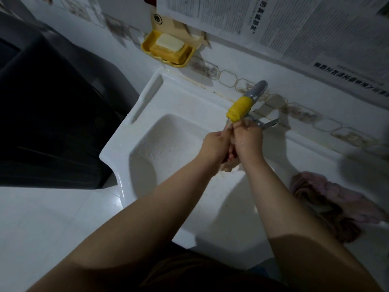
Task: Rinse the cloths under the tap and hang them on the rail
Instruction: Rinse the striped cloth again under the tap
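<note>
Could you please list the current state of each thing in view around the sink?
Left hand: grips the cloth.
Right hand: grips the cloth.
Cloth: bunched under the tap.
Tap: over the basin; flow unclear.
Pink cloth: heaped on the sink ledge.
Soap: in its yellow dish.

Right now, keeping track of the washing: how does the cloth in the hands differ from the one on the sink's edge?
The held cloth is pale and bunched between left hand and right hand under the yellow-tipped tap. The pink cloth is darker, lies untouched and spread in a heap on the sink rim. Both are crumpled.
</note>
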Demonstrator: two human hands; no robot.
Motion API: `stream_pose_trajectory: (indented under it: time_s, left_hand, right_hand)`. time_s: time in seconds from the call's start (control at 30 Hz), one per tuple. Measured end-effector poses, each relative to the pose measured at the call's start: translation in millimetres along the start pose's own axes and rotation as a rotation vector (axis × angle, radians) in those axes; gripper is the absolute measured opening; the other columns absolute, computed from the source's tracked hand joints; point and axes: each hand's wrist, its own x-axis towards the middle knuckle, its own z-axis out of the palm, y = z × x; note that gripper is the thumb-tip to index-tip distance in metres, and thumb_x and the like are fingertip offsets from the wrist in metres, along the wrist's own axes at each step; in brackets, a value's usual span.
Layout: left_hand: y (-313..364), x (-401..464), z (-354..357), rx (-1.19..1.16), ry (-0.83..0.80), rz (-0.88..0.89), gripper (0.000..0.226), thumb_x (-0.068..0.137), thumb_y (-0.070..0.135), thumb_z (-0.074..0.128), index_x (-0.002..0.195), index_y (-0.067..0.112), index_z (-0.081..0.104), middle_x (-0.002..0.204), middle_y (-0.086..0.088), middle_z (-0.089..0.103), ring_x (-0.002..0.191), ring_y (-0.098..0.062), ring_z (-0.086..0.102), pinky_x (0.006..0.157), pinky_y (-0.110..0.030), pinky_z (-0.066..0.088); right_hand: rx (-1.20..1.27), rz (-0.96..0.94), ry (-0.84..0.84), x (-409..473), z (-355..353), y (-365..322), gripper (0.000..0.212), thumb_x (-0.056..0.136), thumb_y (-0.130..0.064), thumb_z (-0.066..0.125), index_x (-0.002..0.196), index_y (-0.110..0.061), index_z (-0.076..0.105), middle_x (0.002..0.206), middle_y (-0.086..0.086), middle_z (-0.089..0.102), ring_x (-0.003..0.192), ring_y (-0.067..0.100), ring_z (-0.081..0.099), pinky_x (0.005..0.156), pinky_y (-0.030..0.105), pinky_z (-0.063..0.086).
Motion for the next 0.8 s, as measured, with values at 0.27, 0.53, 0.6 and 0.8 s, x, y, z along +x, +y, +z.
stream_pose_trajectory:
  time_s: [0.27,0.53,0.6,0.8]
  left_hand:
    - [12,-2,-15,-0.227,-0.172,-0.048,0.055,0.099,0.049,0.038,0.063,0.009,0.048,0.046,-0.002,0.044,0.042,-0.015,0.04,0.042,-0.022,0.036]
    - [3,4,-63,-0.073,-0.286,0.001,0.012,0.096,0.028,0.057,0.087,0.02,0.06,0.087,0.004,0.062,0.079,-0.01,0.056,0.062,-0.02,0.049]
    - [0,7,-64,-0.173,-0.274,-0.009,0.009,0.096,0.019,0.055,0.091,0.016,0.062,0.083,0.001,0.062,0.077,-0.01,0.059,0.062,-0.019,0.052]
    - [-13,8,-76,-0.172,-0.342,-0.02,0.023,0.101,0.014,0.042,0.101,0.007,0.064,0.08,0.001,0.073,0.075,-0.009,0.067,0.069,-0.021,0.054]
  right_hand:
    - [0.05,0.057,-0.104,0,6,-4,0.044,0.094,-0.031,0.049,0.053,-0.014,0.048,0.037,0.0,0.051,0.033,0.016,0.052,0.042,0.026,0.046]
    - [0.31,0.141,-0.212,19,-7,-3,0.019,0.081,-0.032,0.057,0.069,-0.019,0.064,0.077,0.007,0.068,0.077,0.029,0.066,0.076,0.051,0.055]
    - [0.415,0.157,-0.277,19,-9,-2,0.018,0.081,-0.027,0.058,0.065,-0.019,0.062,0.072,0.005,0.066,0.074,0.026,0.064,0.075,0.046,0.054]
    - [0.634,0.25,-0.431,15,-17,-5,0.03,0.098,-0.022,0.045,0.072,-0.015,0.057,0.061,-0.004,0.064,0.061,0.011,0.062,0.062,0.026,0.052]
